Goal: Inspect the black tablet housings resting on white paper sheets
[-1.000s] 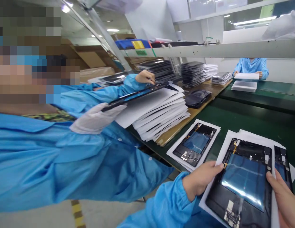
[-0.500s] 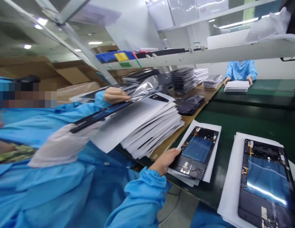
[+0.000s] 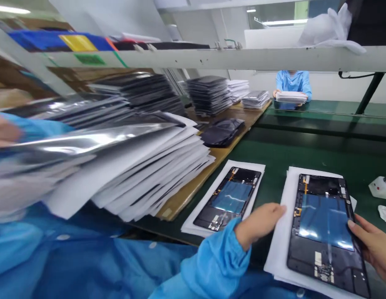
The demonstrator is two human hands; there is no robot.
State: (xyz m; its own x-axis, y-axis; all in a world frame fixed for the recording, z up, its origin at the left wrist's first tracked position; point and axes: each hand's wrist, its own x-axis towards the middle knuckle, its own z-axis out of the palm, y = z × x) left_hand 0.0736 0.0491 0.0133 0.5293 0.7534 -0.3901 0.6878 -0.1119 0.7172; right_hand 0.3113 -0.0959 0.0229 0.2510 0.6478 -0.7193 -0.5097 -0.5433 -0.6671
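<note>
The open tablet chassis (image 3: 326, 230) lay face-up on a stack of white sheets (image 3: 278, 257) on the green tabletop (image 3: 305, 153), its long axis running away from the person, circuit-board end nearest. The left hand (image 3: 261, 224) rested its fingers on the sheets' left edge, loosely curled; the right hand (image 3: 372, 245) touched the chassis's right edge, fingers half open. A second chassis (image 3: 228, 198) lay just left, tilted rightward
</note>
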